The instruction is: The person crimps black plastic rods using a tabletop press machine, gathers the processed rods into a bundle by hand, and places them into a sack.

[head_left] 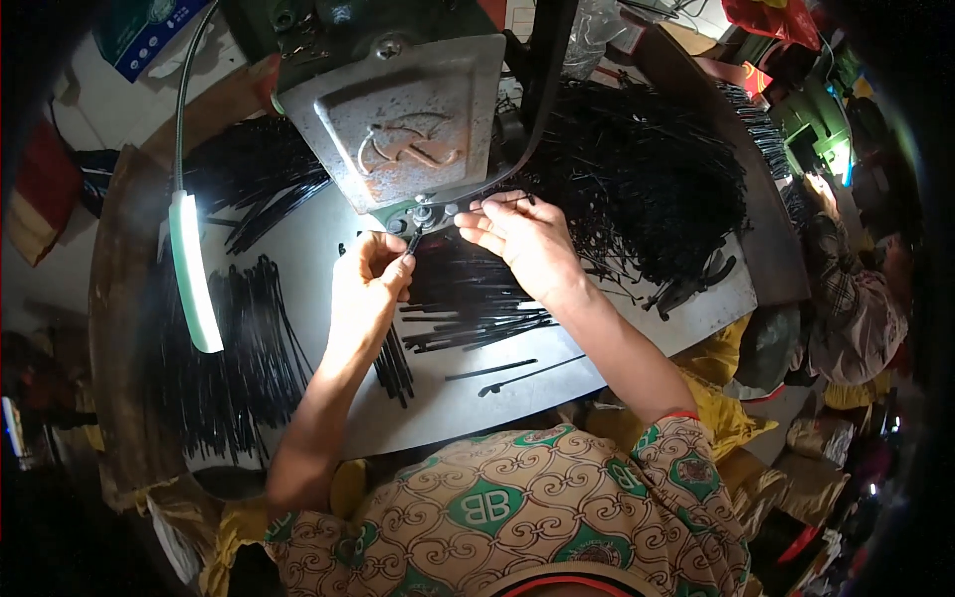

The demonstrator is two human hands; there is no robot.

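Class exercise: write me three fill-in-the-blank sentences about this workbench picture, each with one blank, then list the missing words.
1. The thin rods heaped on the table are ____ in colour.
2. The left hand pinches a thin black ____ below the grey machine.
3. The lit lamp stands on the person's ____ side.
4. The right hand is beside the machine.

Missing words: black; rod; left

A thin black metal rod (413, 242) is pinched at its near end, its far tip up against the small round fitting (423, 212) under the grey machine head. A second thin black rod (494, 205) lies almost level just right of that fitting, its left end pointing at it.
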